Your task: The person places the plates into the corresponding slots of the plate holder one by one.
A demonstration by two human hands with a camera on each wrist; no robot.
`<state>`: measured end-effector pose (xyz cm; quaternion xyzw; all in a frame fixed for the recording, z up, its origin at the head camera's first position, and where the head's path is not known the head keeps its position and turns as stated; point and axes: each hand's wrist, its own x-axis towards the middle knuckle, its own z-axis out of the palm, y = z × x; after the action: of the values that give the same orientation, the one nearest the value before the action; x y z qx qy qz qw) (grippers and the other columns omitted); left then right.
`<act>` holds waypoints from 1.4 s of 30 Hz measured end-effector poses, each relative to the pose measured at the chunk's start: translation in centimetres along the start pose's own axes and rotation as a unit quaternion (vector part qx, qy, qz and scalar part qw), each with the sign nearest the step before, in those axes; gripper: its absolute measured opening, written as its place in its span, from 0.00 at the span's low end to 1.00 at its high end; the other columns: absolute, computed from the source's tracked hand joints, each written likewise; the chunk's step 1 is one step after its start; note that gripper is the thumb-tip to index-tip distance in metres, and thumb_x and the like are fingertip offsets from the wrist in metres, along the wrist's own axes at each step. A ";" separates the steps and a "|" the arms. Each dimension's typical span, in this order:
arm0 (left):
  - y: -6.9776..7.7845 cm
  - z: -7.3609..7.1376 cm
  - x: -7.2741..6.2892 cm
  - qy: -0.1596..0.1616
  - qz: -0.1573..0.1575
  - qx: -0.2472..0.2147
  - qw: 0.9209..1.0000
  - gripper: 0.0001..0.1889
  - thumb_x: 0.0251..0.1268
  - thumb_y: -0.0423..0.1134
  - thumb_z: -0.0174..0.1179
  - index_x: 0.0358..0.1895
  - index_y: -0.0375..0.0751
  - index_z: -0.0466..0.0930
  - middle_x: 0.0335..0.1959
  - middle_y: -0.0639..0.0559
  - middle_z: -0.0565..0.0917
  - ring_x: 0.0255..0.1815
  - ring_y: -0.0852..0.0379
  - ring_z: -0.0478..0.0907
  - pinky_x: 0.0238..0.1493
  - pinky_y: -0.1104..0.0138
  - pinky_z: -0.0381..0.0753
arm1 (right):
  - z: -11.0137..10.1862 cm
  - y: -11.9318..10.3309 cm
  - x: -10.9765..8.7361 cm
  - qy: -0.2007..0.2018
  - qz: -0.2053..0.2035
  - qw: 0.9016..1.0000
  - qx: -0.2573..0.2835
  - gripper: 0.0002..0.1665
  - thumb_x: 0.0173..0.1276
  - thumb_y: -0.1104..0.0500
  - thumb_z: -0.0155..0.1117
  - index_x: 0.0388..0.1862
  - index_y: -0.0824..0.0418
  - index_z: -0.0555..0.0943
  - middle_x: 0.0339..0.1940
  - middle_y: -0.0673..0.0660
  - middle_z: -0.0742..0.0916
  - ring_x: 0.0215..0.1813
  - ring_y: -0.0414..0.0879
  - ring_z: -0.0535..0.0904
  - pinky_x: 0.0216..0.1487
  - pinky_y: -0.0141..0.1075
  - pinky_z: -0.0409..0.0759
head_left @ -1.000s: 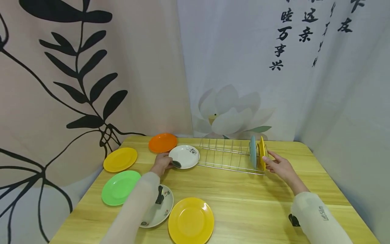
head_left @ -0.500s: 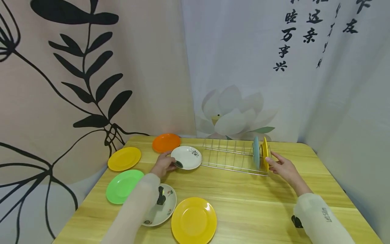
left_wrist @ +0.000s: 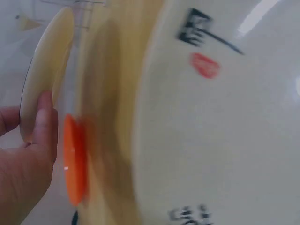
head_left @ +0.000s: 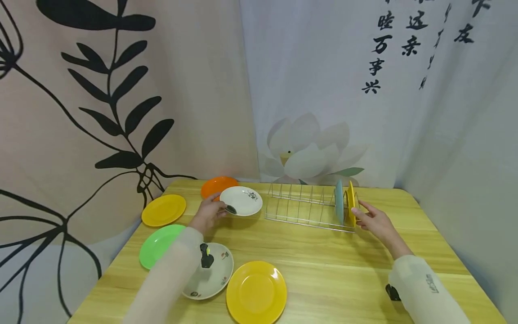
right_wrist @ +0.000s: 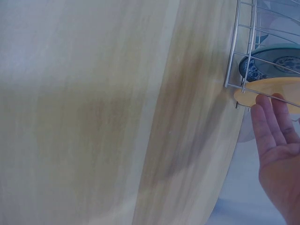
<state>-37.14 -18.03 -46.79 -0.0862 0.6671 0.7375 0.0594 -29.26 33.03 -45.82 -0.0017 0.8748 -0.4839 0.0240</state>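
Over on the wooden worktop (head_left: 332,274) I see a wire rack (head_left: 309,225), then a large white plate (head_left: 216,274) beside a flat yellow plate (head_left: 256,292) in front. A blue plate (head_left: 339,202) and an upright yellow plate (head_left: 351,198) stand at the rack's right end. The right hand (head_left: 376,220), fingers nearly straight, touches the upright yellow plate. The left hand (head_left: 207,215) pinches a small white plate (head_left: 240,202) by its rim, clear of the worktop, left of the rack.
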 end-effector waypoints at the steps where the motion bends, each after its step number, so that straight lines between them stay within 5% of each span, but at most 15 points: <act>1: 0.4 -0.1 -0.1 0.001 0.000 -0.003 1.000 0.35 0.67 0.24 0.51 0.78 0.36 0.53 0.62 0.33 0.69 0.40 0.56 0.77 0.41 0.70 0.84 | 0.0 -0.1 0.1 0.000 0.001 1.000 -0.001 0.52 0.73 0.32 0.51 0.81 0.61 0.49 0.62 0.77 0.76 0.57 0.66 0.79 0.56 0.50 0.81; 8: 3.6 0.0 -0.6 0.001 0.007 -0.059 0.998 0.35 0.69 0.23 0.50 0.78 0.39 0.54 0.68 0.35 0.66 0.37 0.57 0.78 0.41 0.72 0.83 | 0.0 -0.5 0.3 0.000 0.000 1.000 -0.004 0.52 0.73 0.32 0.51 0.81 0.61 0.49 0.63 0.78 0.75 0.58 0.66 0.79 0.57 0.52 0.80; 14: 6.3 1.9 0.1 -0.024 0.050 -0.067 0.996 0.34 0.67 0.23 0.50 0.77 0.40 0.57 0.68 0.36 0.66 0.37 0.57 0.81 0.47 0.66 0.84 | -0.1 -0.5 0.4 0.002 -0.008 1.000 -0.006 0.51 0.74 0.33 0.50 0.81 0.62 0.49 0.63 0.78 0.75 0.57 0.66 0.79 0.56 0.52 0.80; 20: 7.6 5.5 -0.2 -0.049 0.066 -0.051 0.995 0.34 0.68 0.24 0.51 0.77 0.40 0.57 0.68 0.37 0.68 0.46 0.52 0.80 0.56 0.59 0.80 | -0.2 0.0 0.4 -0.001 -0.003 1.000 -0.004 0.51 0.73 0.33 0.51 0.81 0.61 0.48 0.63 0.78 0.74 0.57 0.66 0.79 0.55 0.50 0.81; 26: 8.1 9.8 -0.5 -0.064 0.076 -0.072 0.992 0.32 0.66 0.21 0.52 0.74 0.37 0.61 0.64 0.34 0.72 0.41 0.50 0.82 0.61 0.50 0.75 | -0.3 0.2 0.3 0.002 -0.004 1.000 -0.003 0.51 0.73 0.32 0.51 0.81 0.60 0.49 0.63 0.77 0.75 0.57 0.66 0.79 0.56 0.50 0.81; 42: 8.4 19.0 -0.9 -0.095 0.077 -0.069 0.990 0.34 0.64 0.21 0.55 0.75 0.37 0.62 0.62 0.33 0.73 0.38 0.48 0.81 0.46 0.58 0.85 | -0.1 0.3 0.1 0.000 -0.001 1.000 0.001 0.52 0.72 0.31 0.50 0.82 0.59 0.49 0.63 0.77 0.75 0.57 0.66 0.79 0.57 0.51 0.80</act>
<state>-38.89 0.06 -36.66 0.0320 0.6104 0.7892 0.0601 -29.32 33.24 -46.05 -0.0022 0.8744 -0.4846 0.0237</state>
